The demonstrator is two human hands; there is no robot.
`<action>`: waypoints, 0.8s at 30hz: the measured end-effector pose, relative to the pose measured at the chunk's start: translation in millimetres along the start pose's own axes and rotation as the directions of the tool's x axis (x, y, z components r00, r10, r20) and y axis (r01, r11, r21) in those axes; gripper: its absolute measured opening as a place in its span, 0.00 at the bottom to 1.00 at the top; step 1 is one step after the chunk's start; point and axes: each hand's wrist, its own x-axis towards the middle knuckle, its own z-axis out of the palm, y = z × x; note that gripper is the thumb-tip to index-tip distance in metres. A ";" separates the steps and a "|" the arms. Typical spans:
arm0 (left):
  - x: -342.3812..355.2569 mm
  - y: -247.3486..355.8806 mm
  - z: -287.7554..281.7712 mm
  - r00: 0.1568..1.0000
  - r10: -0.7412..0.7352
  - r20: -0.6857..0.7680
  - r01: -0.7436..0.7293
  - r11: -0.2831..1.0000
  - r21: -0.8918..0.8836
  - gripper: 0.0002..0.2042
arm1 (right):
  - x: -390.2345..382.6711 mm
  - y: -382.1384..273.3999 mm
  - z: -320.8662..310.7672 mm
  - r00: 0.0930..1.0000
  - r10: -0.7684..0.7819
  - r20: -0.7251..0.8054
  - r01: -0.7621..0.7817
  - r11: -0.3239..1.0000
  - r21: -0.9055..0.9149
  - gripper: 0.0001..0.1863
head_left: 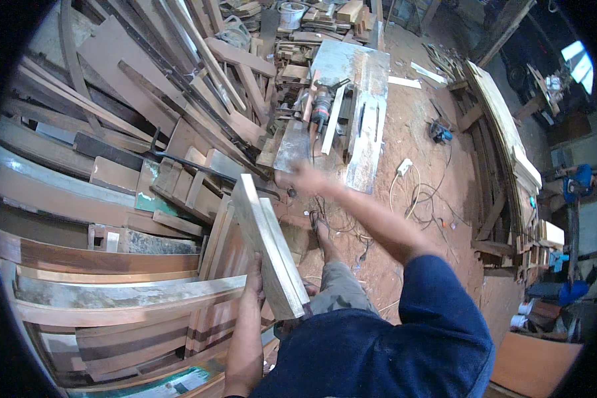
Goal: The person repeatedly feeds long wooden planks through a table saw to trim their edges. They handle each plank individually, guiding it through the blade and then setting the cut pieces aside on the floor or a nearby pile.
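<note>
A person in a blue shirt stands in a cluttered wood workshop, seen from above. The left hand (252,292) is closed around the lower part of a short, pale board (266,245), holding it tilted up in front of the body, beside a stack of planks (113,265) on the left. The board looks stiff and solid, probably moderately heavy for one hand, with a dry, rough-sawn surface that should not slip; its edges may splinter. A hold near the middle, or with both hands at the long edges, would likely balance it better. The right hand (305,178) reaches forward toward a table saw (351,86), blurred by motion, so I cannot tell whether it is open or closed. It holds nothing visible.
</note>
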 end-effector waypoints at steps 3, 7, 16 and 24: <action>10.7 13.0 29.5 1.000 0.000 0.016 -0.001 0.998 0.062 0.42 | -70.5 50.9 70.2 0.951 0.056 0.305 -0.115 0.977 0.179 0.37; 59.3 5.9 27.8 0.999 0.041 0.012 -0.042 0.992 0.117 0.38 | -110.8 61.3 104.8 0.905 0.406 0.126 -0.397 0.700 0.593 0.33; 179.1 82.8 152.9 0.995 0.105 -0.002 -0.092 0.884 0.459 0.26 | -94.9 178.9 18.7 0.596 0.572 -0.564 -0.276 0.805 0.525 0.29; 404.5 164.7 274.6 0.868 0.497 -0.007 -0.190 0.344 0.920 0.29 | -60.2 249.6 -85.5 0.539 0.653 -0.532 -0.210 0.716 0.665 0.28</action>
